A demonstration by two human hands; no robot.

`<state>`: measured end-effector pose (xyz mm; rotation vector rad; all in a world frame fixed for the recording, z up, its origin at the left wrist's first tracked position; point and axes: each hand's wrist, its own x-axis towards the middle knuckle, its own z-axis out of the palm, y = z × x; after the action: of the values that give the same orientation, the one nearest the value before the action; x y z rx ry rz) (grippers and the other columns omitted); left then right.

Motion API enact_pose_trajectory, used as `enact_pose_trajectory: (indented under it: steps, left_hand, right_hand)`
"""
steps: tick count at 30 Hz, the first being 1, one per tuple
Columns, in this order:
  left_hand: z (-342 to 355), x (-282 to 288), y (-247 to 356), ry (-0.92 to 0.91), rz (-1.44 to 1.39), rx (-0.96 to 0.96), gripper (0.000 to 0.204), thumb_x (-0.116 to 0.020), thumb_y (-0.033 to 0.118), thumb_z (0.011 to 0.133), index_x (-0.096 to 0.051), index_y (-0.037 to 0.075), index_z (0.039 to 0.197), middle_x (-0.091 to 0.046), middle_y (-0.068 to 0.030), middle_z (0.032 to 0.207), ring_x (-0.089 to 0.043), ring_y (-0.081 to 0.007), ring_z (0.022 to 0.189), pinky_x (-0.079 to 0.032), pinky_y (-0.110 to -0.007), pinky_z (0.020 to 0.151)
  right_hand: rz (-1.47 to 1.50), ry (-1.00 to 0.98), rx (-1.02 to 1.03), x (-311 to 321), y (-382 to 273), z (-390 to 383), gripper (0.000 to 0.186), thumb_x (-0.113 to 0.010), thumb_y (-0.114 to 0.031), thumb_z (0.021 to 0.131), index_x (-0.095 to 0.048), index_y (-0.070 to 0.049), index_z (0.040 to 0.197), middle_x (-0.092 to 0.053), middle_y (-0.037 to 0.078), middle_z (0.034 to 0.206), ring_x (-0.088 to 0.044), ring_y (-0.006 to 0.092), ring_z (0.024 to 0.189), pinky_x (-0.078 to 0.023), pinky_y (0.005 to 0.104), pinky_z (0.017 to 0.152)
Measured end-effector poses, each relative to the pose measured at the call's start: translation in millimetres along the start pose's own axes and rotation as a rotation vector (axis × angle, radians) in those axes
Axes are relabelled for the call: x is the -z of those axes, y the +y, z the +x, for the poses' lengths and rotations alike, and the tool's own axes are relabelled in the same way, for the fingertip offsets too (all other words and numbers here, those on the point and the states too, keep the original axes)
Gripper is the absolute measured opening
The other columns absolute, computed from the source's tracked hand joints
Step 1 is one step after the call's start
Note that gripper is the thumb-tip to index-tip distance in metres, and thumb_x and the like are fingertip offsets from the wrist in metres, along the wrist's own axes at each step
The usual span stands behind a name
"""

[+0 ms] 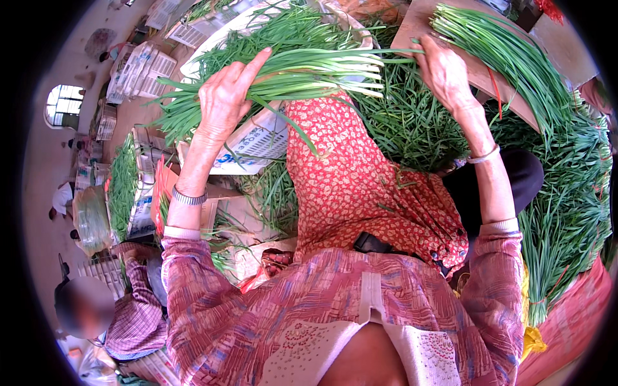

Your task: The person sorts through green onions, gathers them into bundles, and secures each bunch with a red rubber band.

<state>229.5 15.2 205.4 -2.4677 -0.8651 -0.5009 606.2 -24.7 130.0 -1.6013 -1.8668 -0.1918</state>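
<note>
My left hand (224, 96) is wrapped round a bunch of green chives (315, 69), with the index finger stretched along the top. Their pale stem ends point right, and the leaves hang off to the left. Up at the right, my right hand (445, 76) pinches a thin green blade near the stem ends of that bunch. Beneath the bunch, loose chives (277, 32) fill a white basket (354, 22). A red flowered apron (347, 167) covers my lap, with a few bits of leaf on it.
Right of my right hand, a chive bundle (496, 48) lies on a brown board (415, 22). Stacked chives (560, 193) line the right side, and loose leaves (412, 122) heap below the board. White crates (145, 71) stand at left, near another person (135, 315) in a checked shirt.
</note>
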Motion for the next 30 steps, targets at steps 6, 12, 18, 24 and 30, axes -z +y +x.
enact_pose_trajectory:
  steps: [6,12,18,24,30]
  left_hand:
    - [-11,1,-17,-0.002,0.080,0.064,0.098,-0.070,-0.007,0.052,-0.050,0.025,0.142,-0.049,-0.0043,0.075,-0.059,-0.0226,0.067,-0.051,-0.037,0.061]
    - [9,-5,1,0.063,0.005,0.022,0.102,-0.067,-0.011,0.047,-0.051,0.026,0.141,-0.046,-0.0056,0.072,-0.056,-0.0250,0.065,-0.048,-0.039,0.059]
    - [16,-2,11,0.050,0.019,0.001,0.103,-0.068,-0.011,0.047,-0.050,0.026,0.142,-0.045,-0.0057,0.072,-0.055,-0.0246,0.065,-0.047,-0.039,0.059]
    - [25,-8,24,0.087,0.032,-0.018,0.102,-0.068,-0.009,0.050,-0.047,0.026,0.144,-0.047,-0.0050,0.074,-0.057,-0.0245,0.067,-0.049,-0.038,0.061]
    - [18,-17,16,0.074,0.053,0.002,0.101,-0.069,-0.008,0.051,-0.048,0.027,0.143,-0.049,-0.0046,0.075,-0.058,-0.0242,0.068,-0.049,-0.038,0.061]
  right_hand:
    - [-0.429,-0.540,-0.197,3,94,-73,0.036,-0.066,-0.032,0.089,-0.058,-0.011,0.117,-0.068,0.018,0.093,-0.066,0.0385,0.093,-0.052,0.0494,0.079]
    - [0.169,-0.085,0.087,42,-29,-19,0.027,-0.066,-0.035,0.089,-0.069,-0.011,0.102,-0.069,0.012,0.092,-0.067,0.0342,0.080,-0.053,0.0447,0.072]
    - [0.240,-0.076,-0.029,25,-90,-8,0.036,-0.061,-0.044,0.091,-0.073,-0.011,0.085,-0.068,0.014,0.075,-0.067,0.0344,0.075,-0.053,0.0449,0.066]
    - [0.507,-0.087,-0.286,-7,-97,-2,0.034,-0.068,-0.044,0.086,-0.075,-0.011,0.085,-0.068,0.012,0.073,-0.066,0.0346,0.072,-0.052,0.0440,0.069]
    - [0.436,0.033,-0.191,-13,-92,-7,0.023,-0.066,-0.028,0.085,-0.068,-0.006,0.080,-0.068,0.012,0.078,-0.066,0.0334,0.068,-0.052,0.0443,0.066]
